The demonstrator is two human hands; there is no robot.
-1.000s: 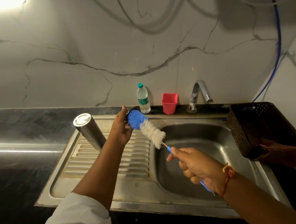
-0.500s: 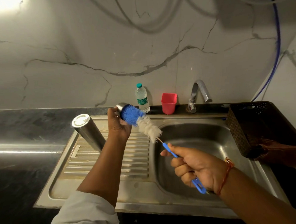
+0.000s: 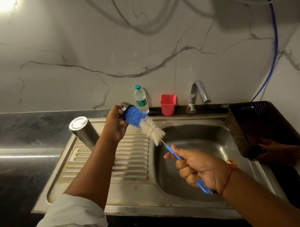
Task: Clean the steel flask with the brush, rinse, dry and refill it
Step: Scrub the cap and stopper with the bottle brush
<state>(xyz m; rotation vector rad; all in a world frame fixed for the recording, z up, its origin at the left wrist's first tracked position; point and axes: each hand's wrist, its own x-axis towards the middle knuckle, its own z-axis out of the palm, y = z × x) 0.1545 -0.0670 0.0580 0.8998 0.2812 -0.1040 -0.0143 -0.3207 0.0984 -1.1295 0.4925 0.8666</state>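
Note:
The steel flask point(image 3: 84, 132) stands on the sink's drainboard point(image 3: 132, 157), its top end showing a white disc. My left hand point(image 3: 115, 124) is raised above the drainboard and grips a small steel cap point(image 3: 124, 106), whose open side faces right. The bottle brush has a blue head point(image 3: 134, 115) pressed into that cap, white bristles point(image 3: 153, 131) behind it and a thin blue handle point(image 3: 174, 152). My right hand point(image 3: 201, 169) is closed around the handle over the sink basin point(image 3: 194, 137). The cap's inside is hidden by the bristles.
A small plastic water bottle point(image 3: 141, 99) and a red cup point(image 3: 168, 104) stand on the back ledge beside the tap point(image 3: 196, 96). A dark woven basket point(image 3: 257, 127) sits at the sink's right edge. Dark countertop point(image 3: 29, 136) lies to the left.
My left hand has lifted slightly and turned, so the steel cap now shows behind the blue bristles. My right hand has pushed the brush head up and left into the cap.

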